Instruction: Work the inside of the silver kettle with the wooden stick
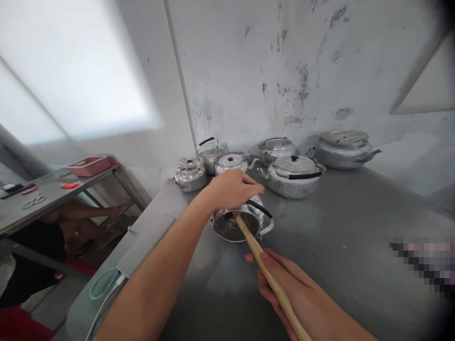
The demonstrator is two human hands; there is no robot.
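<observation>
A dented aluminium kettle [266,227] without a lid lies tipped on the grey table, its round mouth turned toward me and its black-gripped handle swung to the right. My left hand [234,189] holds the kettle from above, fingers closed on its far side and partly hidden. In my right hand [284,284], fingers wrapped round it, is a long wooden stick [256,246]. The stick's far end reaches inside the kettle, where its tip is hard to make out.
Behind stand several more kettles, including a lidded kettle [294,177] and a larger kettle [343,151] by the wall. A flat grey device [145,246] with a cable lies at the table's left edge. Further left, another table holds a pink basket [90,166]; a person's legs [80,220] show below.
</observation>
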